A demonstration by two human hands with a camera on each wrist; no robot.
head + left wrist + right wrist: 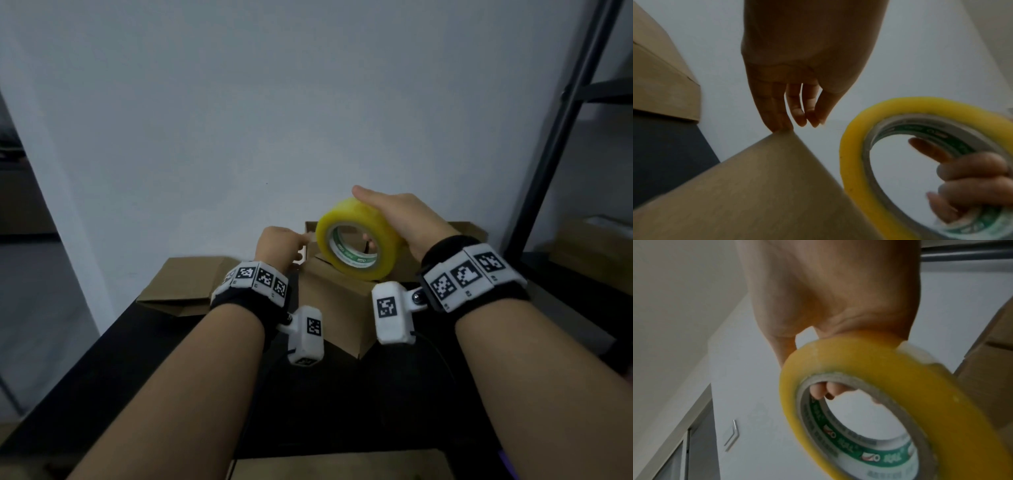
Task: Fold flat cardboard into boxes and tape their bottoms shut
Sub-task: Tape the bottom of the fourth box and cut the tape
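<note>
Nearest, a flat cardboard sheet (329, 464) at the bottom edge, on the black table (102, 377). Under both wrists, the folded box (337, 301) stands w/ a corner up. L hand (277, 245): fingers (777, 116) straight, held together, tips touching the box's top corner. R hand (407, 222), just right of those tips, is clamped on the yellow tape roll (359, 240), fingers curled thru its core, thumb over the outer rim; roll just above the box. Left of the L fingers, more flat cardboard (185, 284). Behind, another open box (469, 229), then wall.
</note>
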